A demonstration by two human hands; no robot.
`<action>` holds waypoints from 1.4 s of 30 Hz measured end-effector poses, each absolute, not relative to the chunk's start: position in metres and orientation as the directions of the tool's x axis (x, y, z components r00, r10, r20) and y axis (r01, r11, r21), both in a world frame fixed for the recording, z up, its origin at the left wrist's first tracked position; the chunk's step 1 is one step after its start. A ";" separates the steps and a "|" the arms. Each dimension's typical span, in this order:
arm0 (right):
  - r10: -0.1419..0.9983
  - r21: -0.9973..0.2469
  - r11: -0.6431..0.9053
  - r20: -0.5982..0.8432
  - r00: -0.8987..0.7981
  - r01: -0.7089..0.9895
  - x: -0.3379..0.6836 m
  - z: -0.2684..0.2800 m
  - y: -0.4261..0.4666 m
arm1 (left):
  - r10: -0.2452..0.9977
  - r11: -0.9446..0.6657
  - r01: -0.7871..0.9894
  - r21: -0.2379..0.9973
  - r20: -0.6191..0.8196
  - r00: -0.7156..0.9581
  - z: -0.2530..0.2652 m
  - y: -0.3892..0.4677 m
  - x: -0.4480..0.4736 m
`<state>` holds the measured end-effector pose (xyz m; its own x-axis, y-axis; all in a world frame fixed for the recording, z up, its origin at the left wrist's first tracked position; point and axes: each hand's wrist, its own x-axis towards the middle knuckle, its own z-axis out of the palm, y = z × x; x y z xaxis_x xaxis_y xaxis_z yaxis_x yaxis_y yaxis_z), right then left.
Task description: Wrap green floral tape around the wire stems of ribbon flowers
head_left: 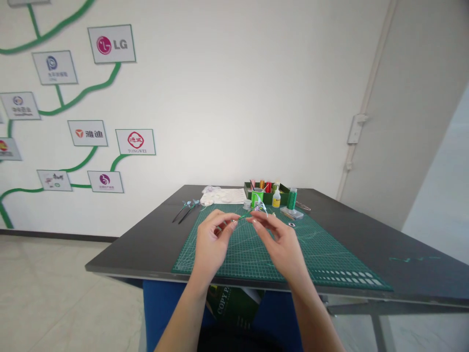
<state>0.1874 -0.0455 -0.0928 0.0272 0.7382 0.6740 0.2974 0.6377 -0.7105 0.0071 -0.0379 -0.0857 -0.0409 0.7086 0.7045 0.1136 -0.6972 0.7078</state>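
Observation:
My left hand (213, 239) pinches one end of a thin green stem (243, 215) between thumb and fingertips, above the cutting mat. My right hand (279, 240) is closed on the other end, thumb against the fingers. Pale, ribbon-like petals (262, 204) stick out just beyond the right fingertips and seem joined to the stem. Behind the hands stands a bright green cup (257, 197) with thin tools in it. A small white spool (247, 204) sits beside the cup.
The green cutting mat (330, 259) lies on the dark table (146, 244). At the back are a dark green box (284, 197) of thread spools, a glue bottle (276, 198), a green thread spool (292, 199) and a white sheet (227, 195). Two blue flowers (188, 210) on dark stems lie left.

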 end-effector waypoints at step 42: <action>0.987 -0.477 0.075 0.161 0.003 0.876 0.347 -0.003 0.109 | 0.736 -0.663 0.014 0.749 0.655 -0.174 -0.094 0.013 -0.006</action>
<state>0.3470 0.1093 -0.0033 0.0030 0.9869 0.1611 0.8756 0.0752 -0.4772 -0.0059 0.0133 -0.0940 -0.1739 0.7356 0.6547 0.0142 -0.6629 0.7486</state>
